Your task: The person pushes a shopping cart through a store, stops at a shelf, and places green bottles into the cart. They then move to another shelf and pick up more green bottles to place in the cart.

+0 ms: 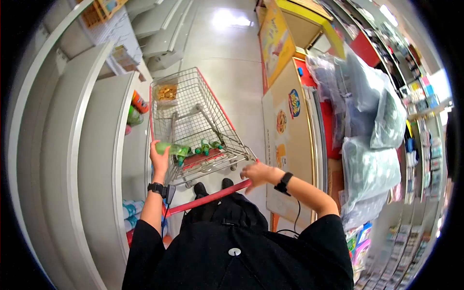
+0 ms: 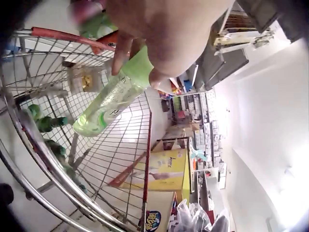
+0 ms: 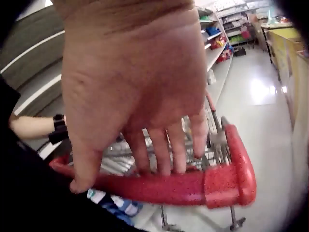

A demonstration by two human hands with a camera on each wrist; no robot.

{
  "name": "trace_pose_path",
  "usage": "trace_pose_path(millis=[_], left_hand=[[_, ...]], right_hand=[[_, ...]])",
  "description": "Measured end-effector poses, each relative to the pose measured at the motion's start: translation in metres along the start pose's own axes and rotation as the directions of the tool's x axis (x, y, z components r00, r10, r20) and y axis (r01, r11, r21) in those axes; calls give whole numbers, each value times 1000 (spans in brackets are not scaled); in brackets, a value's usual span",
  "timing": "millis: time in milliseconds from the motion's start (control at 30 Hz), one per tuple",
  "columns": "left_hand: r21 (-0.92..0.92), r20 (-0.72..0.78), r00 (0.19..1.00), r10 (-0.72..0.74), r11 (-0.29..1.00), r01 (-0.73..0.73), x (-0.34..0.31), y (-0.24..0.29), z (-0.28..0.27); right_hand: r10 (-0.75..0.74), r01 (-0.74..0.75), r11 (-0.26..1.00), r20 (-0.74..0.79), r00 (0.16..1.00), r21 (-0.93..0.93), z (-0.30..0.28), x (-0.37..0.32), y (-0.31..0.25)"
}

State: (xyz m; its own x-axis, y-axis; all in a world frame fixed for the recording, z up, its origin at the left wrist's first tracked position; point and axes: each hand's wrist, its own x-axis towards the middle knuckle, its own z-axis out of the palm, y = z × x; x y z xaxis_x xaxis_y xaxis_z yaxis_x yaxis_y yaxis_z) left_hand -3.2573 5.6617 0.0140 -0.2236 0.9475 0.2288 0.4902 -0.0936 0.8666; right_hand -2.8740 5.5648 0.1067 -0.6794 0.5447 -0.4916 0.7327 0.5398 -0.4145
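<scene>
My left hand (image 1: 158,157) grips one end of a light green, see-through bottle (image 2: 113,104) over the near left part of a wire shopping cart (image 1: 216,103). The bottle lies at a tilt, its far end pointing into the basket in the left wrist view. Several green bottles (image 1: 205,146) lie at the near end of the cart. Farther in stands a clear container of golden-brown pieces (image 1: 166,92). My right hand (image 3: 140,92) is at the red cart handle (image 3: 159,188), palm above it, its fingers extended and spread over the bar.
Grey shelves (image 1: 99,145) run close along the left, with an orange-topped can (image 1: 139,102) on one. To the right stands a cream freezer case (image 1: 282,140) with plastic-wrapped bedding (image 1: 369,164) beside it. A tiled aisle floor (image 1: 232,72) stretches ahead.
</scene>
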Motion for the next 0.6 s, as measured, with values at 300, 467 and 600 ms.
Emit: trace_pose_path(millis=[300, 467, 600], left_hand=[[-32, -43, 949, -312, 950, 311, -4, -71, 21], [203, 36, 973, -229, 955, 217, -7, -98, 49], [235, 187, 969, -160, 965, 115, -9, -104, 56]], right_hand=[[124, -127, 992, -138, 983, -12, 63, 8, 5], [221, -229, 972, -124, 967, -56, 57, 11, -3], [264, -274, 959, -120, 957, -78, 62, 14, -2]])
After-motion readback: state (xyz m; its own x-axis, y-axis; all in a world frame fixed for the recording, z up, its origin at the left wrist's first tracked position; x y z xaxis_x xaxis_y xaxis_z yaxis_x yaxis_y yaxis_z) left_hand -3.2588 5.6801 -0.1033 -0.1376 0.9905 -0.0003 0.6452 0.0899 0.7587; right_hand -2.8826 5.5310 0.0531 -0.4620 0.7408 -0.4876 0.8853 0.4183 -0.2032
